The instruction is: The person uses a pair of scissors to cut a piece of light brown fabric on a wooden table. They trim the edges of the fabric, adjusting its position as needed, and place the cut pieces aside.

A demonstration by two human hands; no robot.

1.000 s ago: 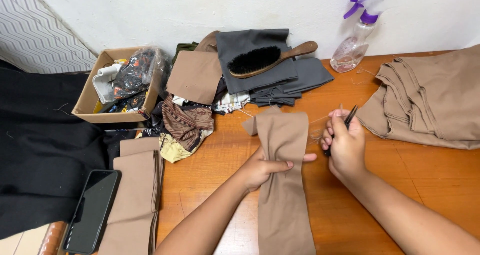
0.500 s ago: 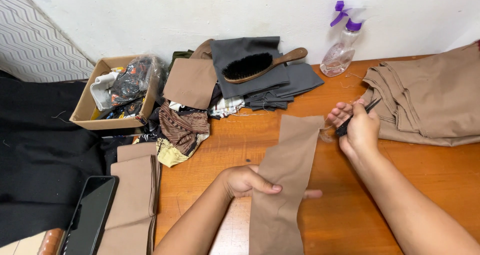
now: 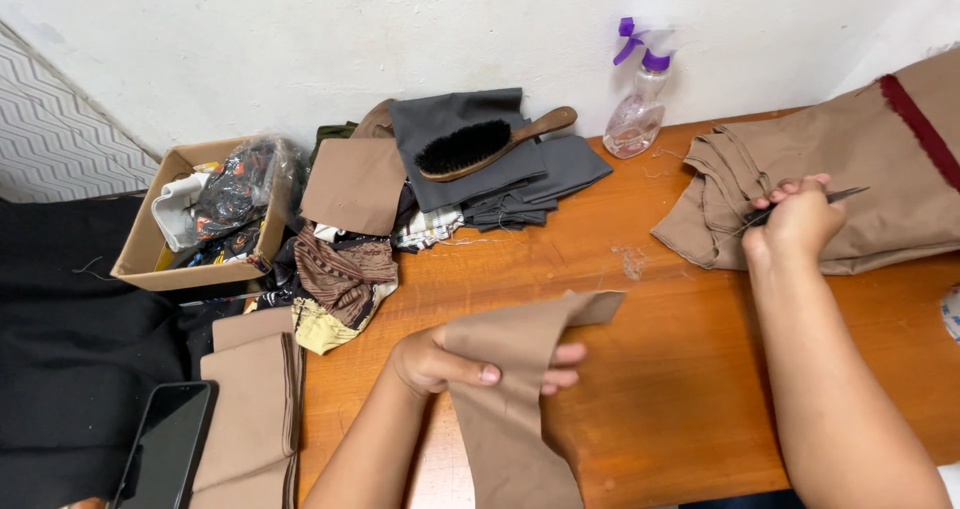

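My left hand [image 3: 455, 361] pinches a long tan fabric strip [image 3: 512, 409] near its upper end; the strip's top corner folds over to the right and the rest hangs off the near table edge. My right hand [image 3: 797, 217] is closed around a small dark metal tool [image 3: 835, 196], its tip pointing right. That hand sits over a folded pile of tan cloth [image 3: 860, 179] with a dark red trim at the far right of the wooden table [image 3: 650, 369].
A cardboard box [image 3: 150, 244] of scraps stands at the left. Grey folded cloth [image 3: 510, 174] with a wooden brush [image 3: 480, 147] lies at the back, beside a spray bottle [image 3: 640, 109]. Tan folded strips [image 3: 250, 399] and a phone [image 3: 165, 459] lie on black fabric, lower left.
My right hand has moved right and away with the tool, onto the tan cloth pile. My left hand has lifted the strip, whose top has folded over.
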